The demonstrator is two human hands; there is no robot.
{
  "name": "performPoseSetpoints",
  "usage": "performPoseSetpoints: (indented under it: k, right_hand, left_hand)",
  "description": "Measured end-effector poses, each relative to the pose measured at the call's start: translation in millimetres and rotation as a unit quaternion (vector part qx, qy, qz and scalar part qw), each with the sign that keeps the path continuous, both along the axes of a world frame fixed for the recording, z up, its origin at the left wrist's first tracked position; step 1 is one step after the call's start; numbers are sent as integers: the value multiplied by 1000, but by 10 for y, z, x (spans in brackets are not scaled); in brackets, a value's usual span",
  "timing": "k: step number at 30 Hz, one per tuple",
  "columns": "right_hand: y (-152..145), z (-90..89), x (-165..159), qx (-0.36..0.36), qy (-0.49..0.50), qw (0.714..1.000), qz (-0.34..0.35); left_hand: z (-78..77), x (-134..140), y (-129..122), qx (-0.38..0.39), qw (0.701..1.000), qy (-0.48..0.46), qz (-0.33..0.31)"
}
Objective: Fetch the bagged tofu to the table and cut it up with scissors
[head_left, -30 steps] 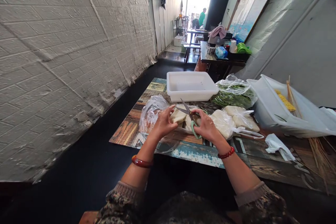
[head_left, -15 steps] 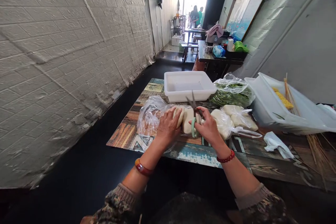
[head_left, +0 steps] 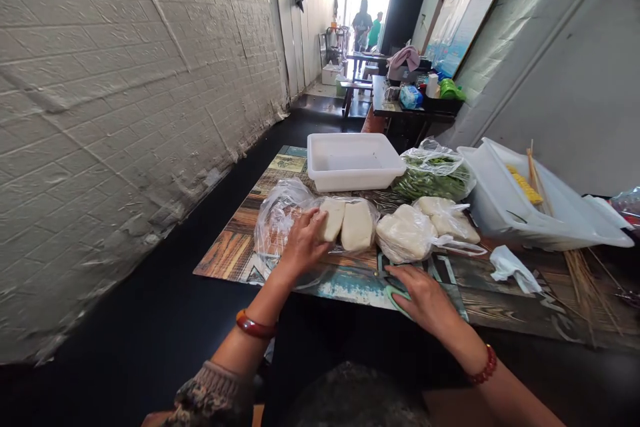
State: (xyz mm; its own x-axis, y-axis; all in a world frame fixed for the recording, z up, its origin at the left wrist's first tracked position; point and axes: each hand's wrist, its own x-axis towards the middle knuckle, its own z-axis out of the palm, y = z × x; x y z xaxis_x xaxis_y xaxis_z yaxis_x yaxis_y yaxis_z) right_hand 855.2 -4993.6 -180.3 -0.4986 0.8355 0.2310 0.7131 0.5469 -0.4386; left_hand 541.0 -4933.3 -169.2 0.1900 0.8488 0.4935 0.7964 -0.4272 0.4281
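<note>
In the head view, resting the left hand (head_left: pixel 304 243), unclenched, against pale blocks (head_left: pixel 357 225) on the desk (head_left: pixel 220 257); at their five o'clock, keeping the right hand (head_left: pixel 425 297) over green-handled scissors (head_left: pixel 390 293), cannot tell whether gripping.

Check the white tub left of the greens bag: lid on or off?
Off: no lid covers the white tub; its inside floor shows.

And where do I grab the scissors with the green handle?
Probably by the green loop, coming from the near edge of the table, since the loop lies toward that edge. The right hand partly covers it. The blades are hard to make out, so stay at the loop.
</note>
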Motion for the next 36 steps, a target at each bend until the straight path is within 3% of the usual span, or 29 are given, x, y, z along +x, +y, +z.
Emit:
performPoseSetpoints:
  k: [3, 6, 11, 16, 19, 24, 30, 36]
  right_hand:
    - [14, -53, 40, 41, -16, 999, -15]
    - [-15, 37, 40, 64, -17, 997, -26]
    - [64, 452, -119, 62, 69, 996, 12]
    - [666, 782, -573, 108, 78, 987, 87]
    - [1116, 805, -853, 88, 24, 990, 111]
    - [1566, 742, -1089, 53, -6, 992, 110]
    - [1794, 762, -1072, -26, -41, 996, 80]
    - [1821, 789, -1061, -109, -75, 987, 85]
  left_hand:
    - [35, 67, -25, 22, 999, 11, 24]
    - [14, 114, -76, 26, 999, 5, 38]
    - [-77, 61, -144, -16, 999, -37, 23]
    - [71, -115, -93, -70, 995, -60, -45]
    - [234, -178, 8, -88, 991, -88, -50]
    - [361, -126, 312, -95, 977, -186, 32]
    - [275, -14, 726, -173, 937, -305, 7]
    - [163, 10, 828, -193, 913, -360, 9]
